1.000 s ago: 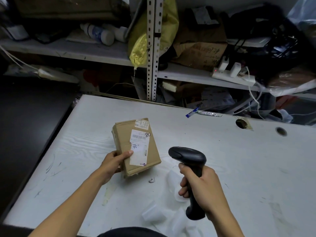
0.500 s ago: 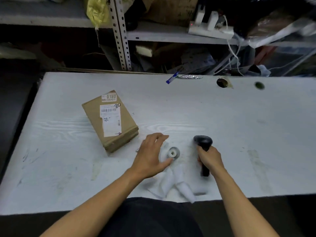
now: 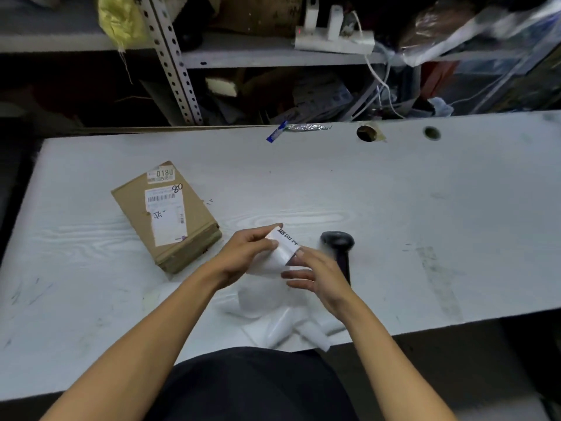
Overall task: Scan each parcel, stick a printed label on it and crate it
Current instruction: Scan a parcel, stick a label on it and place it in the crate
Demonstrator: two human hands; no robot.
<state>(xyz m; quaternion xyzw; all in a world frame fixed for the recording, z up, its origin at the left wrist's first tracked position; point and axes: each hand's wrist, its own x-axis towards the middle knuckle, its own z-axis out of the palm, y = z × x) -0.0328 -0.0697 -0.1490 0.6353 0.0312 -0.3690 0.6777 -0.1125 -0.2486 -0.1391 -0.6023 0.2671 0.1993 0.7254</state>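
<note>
Small brown cardboard parcel (image 3: 166,215) lies flat on the white wood-grain tabletop (image 3: 394,214), left of both hands and touched by neither; it carries a white shipping label with barcode and a small numbered sticker at its far end. Left hand (image 3: 246,253) pinches the far end of a white printed label with bold black characters (image 3: 283,243), thumb and fingers clamped on its edge. Right hand (image 3: 315,276) sits at the near end of the label, fingers spread; blur hides whether it is pinching the label or its backing, so I cannot tell. Black handheld barcode scanner (image 3: 338,247) lies on the tabletop just right of the right hand. Curled white backing strips (image 3: 291,326) litter the near edge. Judgement: the label is thin, limp and sticky-backed, so it will curl and cling; best held by the extreme corners, adhesive kept off the fingers. The parcel looks light and stiff, and could be steadied by its long sides. Compared with half a second ago: the right hand has let go of the scanner, the left has lifted the label off the tabletop, and the parcel has not moved.
</note>
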